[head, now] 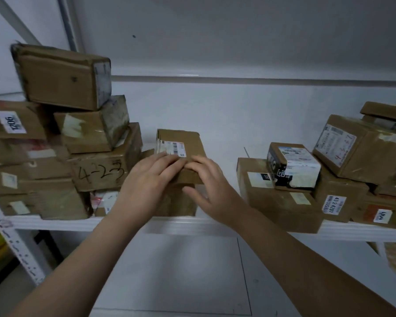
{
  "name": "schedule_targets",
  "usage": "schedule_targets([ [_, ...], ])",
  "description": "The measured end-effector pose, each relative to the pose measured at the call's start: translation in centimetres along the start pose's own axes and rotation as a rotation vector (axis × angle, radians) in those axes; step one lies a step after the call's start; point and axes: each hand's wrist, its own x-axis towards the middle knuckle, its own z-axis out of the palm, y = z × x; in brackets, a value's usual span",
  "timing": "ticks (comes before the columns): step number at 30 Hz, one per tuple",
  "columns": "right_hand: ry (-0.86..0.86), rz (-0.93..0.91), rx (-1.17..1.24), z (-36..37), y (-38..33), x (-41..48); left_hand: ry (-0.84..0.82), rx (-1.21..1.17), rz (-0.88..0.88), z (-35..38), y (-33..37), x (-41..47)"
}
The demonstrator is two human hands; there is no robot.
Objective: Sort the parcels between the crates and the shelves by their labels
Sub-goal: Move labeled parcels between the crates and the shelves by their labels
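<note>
matt brown cardboard parcels (pixel 181 143), glossy tape, smooth white metal shelf (pixel 215 223)

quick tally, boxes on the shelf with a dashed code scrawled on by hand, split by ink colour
Black ink: 1, the box in the left pile
Red ink: 1, the box in the right pile
Total: 2

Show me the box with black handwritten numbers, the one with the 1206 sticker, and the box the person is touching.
Handwritten-numbers box (pixel 101 173): head view, on its front face.
1206 box (pixel 11 122): head view, on its white sticker.
Touched box (pixel 192 143): head view, on its bare top.
</note>
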Motion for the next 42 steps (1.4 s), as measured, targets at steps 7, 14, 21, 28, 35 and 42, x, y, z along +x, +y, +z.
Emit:
schedule_targets([
  [7, -0.140, 0.181, -0.226, 3.9, 0.6, 2.4, -0.191, 0.189, -0.105, 1.3, -2.5, -1.1],
  [14, -0.150, 0.214, -0.192, 4.5, 1.2, 2.3, -0.239, 0.176, -0.151, 2.3, -2.5, -0.6],
  [21, 0.032, 0.189, -0.278, 0.1, 2.5, 0.0, -0.124, -0.008, -0.141, 1.8, 0.7, 1.5],
  [28, 0.266, 0.370, -0.471, -7.4, 5.8, -4.6, -0.132, -0.303, -0.052, 4.9, 7.5, 5.9],
  [35, 0.272, 0.625, -0.421, -12.4, 9.1, -7.6, -0.246, -0.739, -0.158, 9.8, 14.0, 11.1],
  [42, 0.290, 0.814, -0.027, -14.1, 11.5, -8.2, -0.481, -0.993, -0.435, 12.5, 17.3, 16.0],
])
